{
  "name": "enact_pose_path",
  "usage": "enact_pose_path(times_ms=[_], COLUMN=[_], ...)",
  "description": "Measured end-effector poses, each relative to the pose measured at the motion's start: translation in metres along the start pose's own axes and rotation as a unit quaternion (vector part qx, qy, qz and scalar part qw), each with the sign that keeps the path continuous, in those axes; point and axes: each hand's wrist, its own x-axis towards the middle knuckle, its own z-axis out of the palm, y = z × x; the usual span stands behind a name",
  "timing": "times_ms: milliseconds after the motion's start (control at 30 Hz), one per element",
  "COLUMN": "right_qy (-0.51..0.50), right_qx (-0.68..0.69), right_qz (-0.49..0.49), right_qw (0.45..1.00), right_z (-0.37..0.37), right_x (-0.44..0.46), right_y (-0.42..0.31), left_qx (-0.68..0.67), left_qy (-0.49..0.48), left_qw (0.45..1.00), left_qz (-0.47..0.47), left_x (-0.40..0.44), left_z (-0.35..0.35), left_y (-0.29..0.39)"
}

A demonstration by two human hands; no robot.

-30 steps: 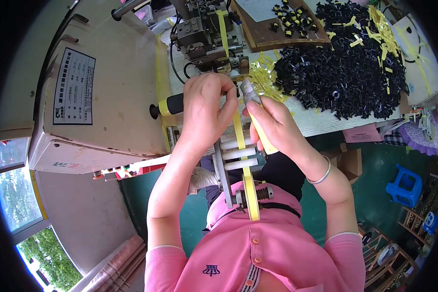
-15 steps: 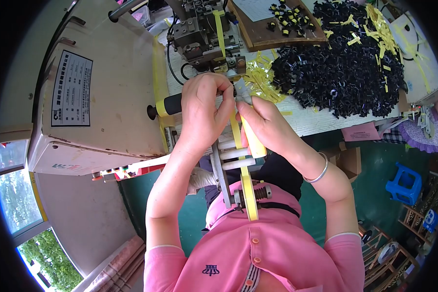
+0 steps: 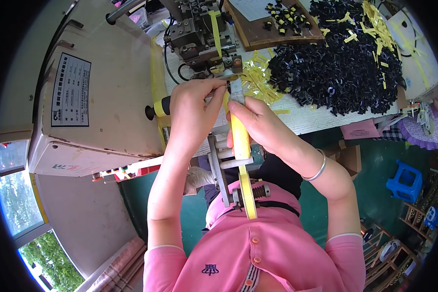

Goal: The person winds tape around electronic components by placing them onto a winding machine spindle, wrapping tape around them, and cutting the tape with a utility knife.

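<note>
My right hand (image 3: 260, 121) is closed around the thick yellow handle of a flat-tipped hand tool (image 3: 240, 138). Its greyish tip points up toward the machine head; the exact kind of tool is unclear. My left hand (image 3: 194, 109) is beside it, thumb and forefinger pinched together near the tip. A small dark piece (image 3: 230, 89) shows by those fingertips, but I cannot tell whether they grip it. Just beyond both hands stands the metal machine head (image 3: 194, 46) with a yellow strip (image 3: 216, 36) on it. Below them, a yellow tape roll (image 3: 247, 194) sits on a spindle.
Yellow tape scraps (image 3: 258, 80) lie right of the machine, beside a large heap of black parts (image 3: 331, 73). A wooden tray (image 3: 250, 34) holds several black-and-yellow pieces. A big beige machine housing (image 3: 114, 63) stands left. A blue stool (image 3: 405, 182) is on the floor.
My right hand has shifted left with the yellow-handled tool, which now stands more upright. My left hand has moved slightly left and down, its fingers less curled.
</note>
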Motion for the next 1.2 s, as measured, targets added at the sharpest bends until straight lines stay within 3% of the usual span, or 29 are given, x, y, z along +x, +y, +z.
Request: enact_pose_path(times_ms=[367,467,600,667,767,867,1033,1133,1200], right_qy=[0.003,0.091,0.116,0.097,0.070,0.047,0.009,0.075,0.151], right_qx=[0.122,0.005,-0.128,-0.097,-0.019,0.002,0.067,-0.106,-0.277], right_qz=[-0.037,-0.184,-0.224,-0.204,-0.158,-0.119,-0.049,-0.196,-0.281], right_qw=[0.992,0.979,0.959,0.969,0.985,0.992,0.997,0.972,0.906], right_z=[-0.002,-0.017,-0.025,-0.021,-0.016,-0.010,-0.005,-0.011,-0.011], right_x=[0.001,0.004,-0.002,-0.004,-0.010,-0.016,-0.015,-0.009,-0.008], right_y=[-0.008,0.008,0.039,0.042,0.034,0.017,0.010,0.020,0.021], left_qx=[0.002,-0.013,-0.032,-0.009,0.051,0.027,-0.046,-0.066,-0.053], left_qy=[0.025,0.044,0.052,0.051,0.102,0.107,0.120,0.113,0.136], left_qw=[0.999,0.998,0.995,0.995,0.963,0.963,0.987,0.991,0.989], left_qz=[0.022,0.040,0.073,0.082,0.242,0.247,0.098,0.040,0.017], left_x=[-0.001,-0.001,0.000,0.002,0.014,0.010,0.009,0.003,-0.002], left_z=[0.004,0.004,0.004,0.006,0.011,0.011,0.002,-0.007,-0.010], left_y=[-0.003,-0.004,-0.002,-0.006,-0.011,-0.006,-0.004,-0.012,-0.014])
